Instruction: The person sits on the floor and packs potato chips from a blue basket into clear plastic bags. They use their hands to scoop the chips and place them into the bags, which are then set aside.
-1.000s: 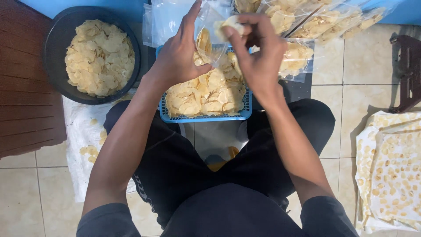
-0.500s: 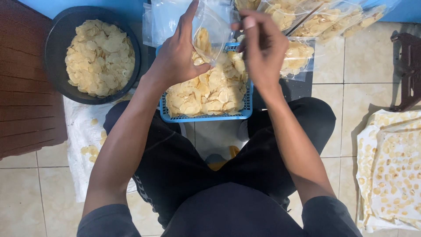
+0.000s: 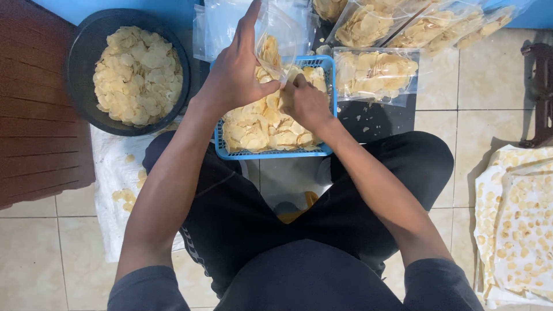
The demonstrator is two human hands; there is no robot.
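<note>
the person sits on a tiled floor (image 3: 34, 265) with legs spread around a blue plastic basket (image 3: 322, 151) heaped with pale yellow chips (image 3: 262, 124). the left hand (image 3: 236, 72) is raised over the far side of the basket and pinches the mouth of a clear plastic bag (image 3: 282, 34) between thumb and fingers, holding it upright and open; a few chips already lie inside the bag, just above the basket's pile. the right hand (image 3: 305, 103) is down in the basket, fingers curled into the chips right beside the bag's lower edge and close to the left thumb; whether it has chips closed inside it cannot be told, since the fingertips are buried in the pile. to the person's left, a round black basin (image 3: 80, 63) stands on the floor, filled with more of the same chips, and it rests partly on a white cloth (image 3: 109, 190) with a few loose chips scattered on it. a dark wooden board (image 3: 34, 132) lies beside the basin at the frame's edge. beyond the basket, several sealed clear bags of chips (image 3: 374, 72) lie flat or lean against each other in a row on a dark mat (image 3: 374, 121), with a stack of empty clear bags (image 3: 222, 29) near the left hand. at the far right, a white sheet (image 3: 518, 224) spread on the floor carries small pale pieces laid out in rows.
</note>
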